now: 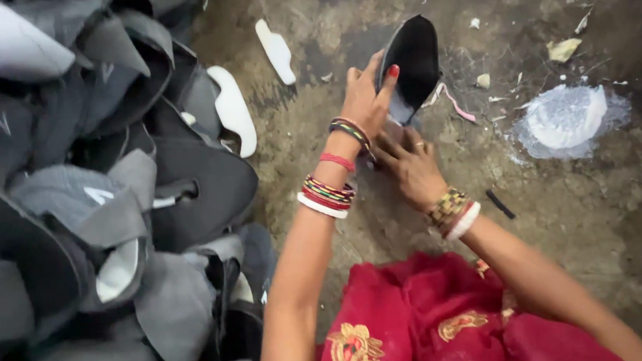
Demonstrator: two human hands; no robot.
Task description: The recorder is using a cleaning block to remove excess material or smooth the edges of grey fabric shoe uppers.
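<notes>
My left hand is closed on the shoe upper: thumb pressed against its near edge, the other fingers wrapped behind it out of sight, holding it upright over the floor. My right hand sits just below, fingers curled in toward the upper's bottom end. I cannot tell whether they pinch it or only touch it, since that end is hidden between my hands.

I judge the upper light and soft. It is thin, it holds its curve without my help, and one hand carries it easily. It should bend rather than break, and the cloth face looks unlikely to slip. The rim is the best place to take it, where the edge is stiffer; gripping the middle would fold it.

It is black inside, with a grey outer face showing low down, and shaped like a scoop, with its mouth open toward me.

To my left lies a big pile of similar grey and black uppers, with white insoles among them and another by itself on the floor. A pink string trails just beside the upper. Farther right is a white powder patch. My red cloth covers my lap.
</notes>
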